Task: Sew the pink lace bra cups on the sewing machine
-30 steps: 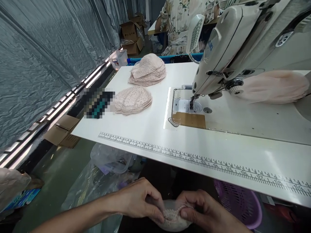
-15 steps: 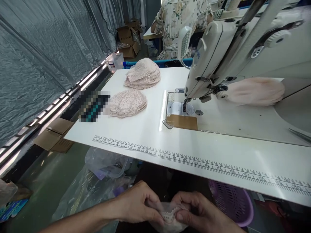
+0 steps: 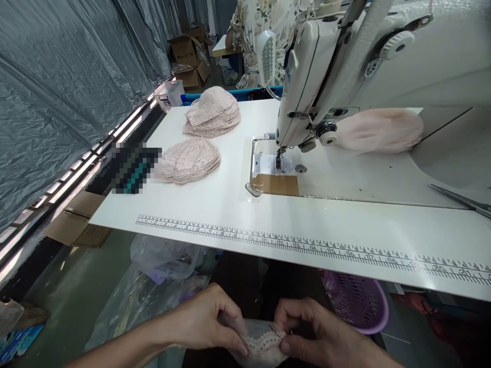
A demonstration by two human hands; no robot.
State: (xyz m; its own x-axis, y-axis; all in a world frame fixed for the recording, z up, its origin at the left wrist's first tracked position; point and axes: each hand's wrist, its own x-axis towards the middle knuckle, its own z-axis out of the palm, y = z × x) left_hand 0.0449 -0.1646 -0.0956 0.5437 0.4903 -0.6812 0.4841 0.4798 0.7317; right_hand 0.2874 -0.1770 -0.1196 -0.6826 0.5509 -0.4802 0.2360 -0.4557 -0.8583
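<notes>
Low in the view, over my lap, a small piece of sheer pale fabric with lace trim (image 3: pixel 261 343) is stretched between my two hands. My left hand (image 3: pixel 217 323) pinches its left edge between thumb and fingers. On the other side, my right hand (image 3: pixel 305 329) grips the lace edge with thumb and forefinger. The fabric's lower part runs toward the bottom of the frame. Both hands are below the front edge of the white sewing table (image 3: pixel 230 204), apart from it.
A sewing machine (image 3: pixel 307 87) stands on the table, with pale pink fabric (image 3: pixel 379 130) behind its needle area and scissors (image 3: pixel 460 198) at right. Two stacks of lace pieces, one farther (image 3: pixel 212 112) and one nearer (image 3: pixel 190 161), lie left. A purple basket (image 3: pixel 358 301) sits below. A person in floral clothing (image 3: pixel 264 36) is beyond.
My right hand has moved slightly away from my left, and more of the lace strip shows between them. The camera view has turned a little to the right.
</notes>
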